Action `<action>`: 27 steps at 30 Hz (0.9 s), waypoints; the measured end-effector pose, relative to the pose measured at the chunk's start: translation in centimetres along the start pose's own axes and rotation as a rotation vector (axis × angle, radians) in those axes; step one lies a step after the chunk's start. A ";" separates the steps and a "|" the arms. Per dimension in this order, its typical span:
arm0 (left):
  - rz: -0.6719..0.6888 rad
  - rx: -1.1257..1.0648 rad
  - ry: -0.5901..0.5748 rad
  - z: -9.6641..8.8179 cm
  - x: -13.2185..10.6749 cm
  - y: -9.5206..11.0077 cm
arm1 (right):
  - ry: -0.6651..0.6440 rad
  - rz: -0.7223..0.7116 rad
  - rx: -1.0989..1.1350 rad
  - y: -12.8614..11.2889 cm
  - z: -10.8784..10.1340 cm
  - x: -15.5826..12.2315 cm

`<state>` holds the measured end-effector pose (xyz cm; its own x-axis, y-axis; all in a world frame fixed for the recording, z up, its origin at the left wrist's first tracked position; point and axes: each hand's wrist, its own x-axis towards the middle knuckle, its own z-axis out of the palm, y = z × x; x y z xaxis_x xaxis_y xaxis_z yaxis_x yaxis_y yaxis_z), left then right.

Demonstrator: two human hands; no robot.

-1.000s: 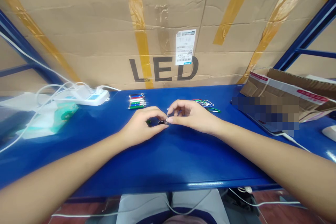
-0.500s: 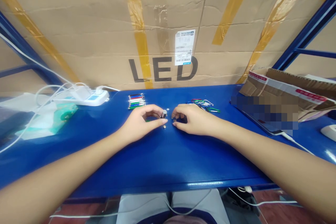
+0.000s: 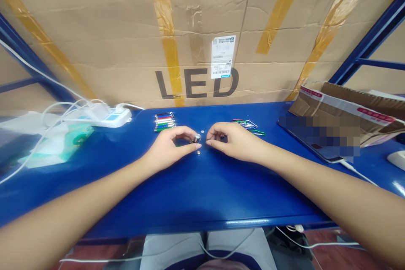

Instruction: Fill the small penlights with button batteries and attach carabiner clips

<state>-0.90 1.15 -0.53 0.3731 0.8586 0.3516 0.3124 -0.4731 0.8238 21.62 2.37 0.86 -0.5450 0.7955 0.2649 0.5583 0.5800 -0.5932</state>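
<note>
My left hand (image 3: 173,145) grips a small dark cylinder with a silvery round end (image 3: 196,138) between thumb and fingertips. A bit of green shows behind that thumb. Just to the right, my right hand (image 3: 232,140) is closed in a pinch, apart from the cylinder; what its fingertips hold, if anything, is hidden. A small dark piece (image 3: 223,138) shows inside the curl of this hand. On the blue table lie a tiny shiny round piece (image 3: 198,152) below the left fingertips and a small pale disc (image 3: 202,131) beyond the hands.
Slim coloured metal tubes (image 3: 164,121) lie in a row behind my left hand. Coloured carabiners (image 3: 249,125) lie behind my right. A power strip (image 3: 115,118) and a green-white packet (image 3: 68,143) sit left; a phone (image 3: 303,139) and a cardboard box (image 3: 341,103) stand right.
The fingers of my right hand have drawn together, and the hand has shifted slightly. The cylinder in my left hand has tilted a little, its silvery end showing more.
</note>
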 end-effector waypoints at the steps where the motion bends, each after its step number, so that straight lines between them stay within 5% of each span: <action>1: 0.014 0.022 0.001 0.0 0.0 0.0 | 0.038 -0.006 0.062 -0.2 -0.1 0.0; 6: 0.073 0.107 0.007 0.0 -0.2 -0.2 | 0.159 -0.122 0.219 -1.0 -0.2 -0.3; 12: 0.137 0.145 -0.050 0.0 -0.3 0.0 | 0.156 -0.297 0.083 -1.5 0.1 -0.6; 19: 0.126 0.144 -0.058 0.1 -0.2 0.0 | 0.156 -0.314 0.039 -1.6 0.2 -0.6; 23: 0.126 0.147 -0.029 0.1 -0.2 0.2 | 0.192 -0.181 -0.059 -0.8 -0.2 -0.4; 27: 0.117 0.163 -0.013 0.1 -0.2 0.3 | 0.049 0.096 -0.499 0.1 -0.8 -0.3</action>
<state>-0.84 0.80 -0.42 0.4260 0.7937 0.4341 0.4030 -0.5961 0.6944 22.36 2.34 1.35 -0.4533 0.8497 0.2693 0.8417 0.5075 -0.1843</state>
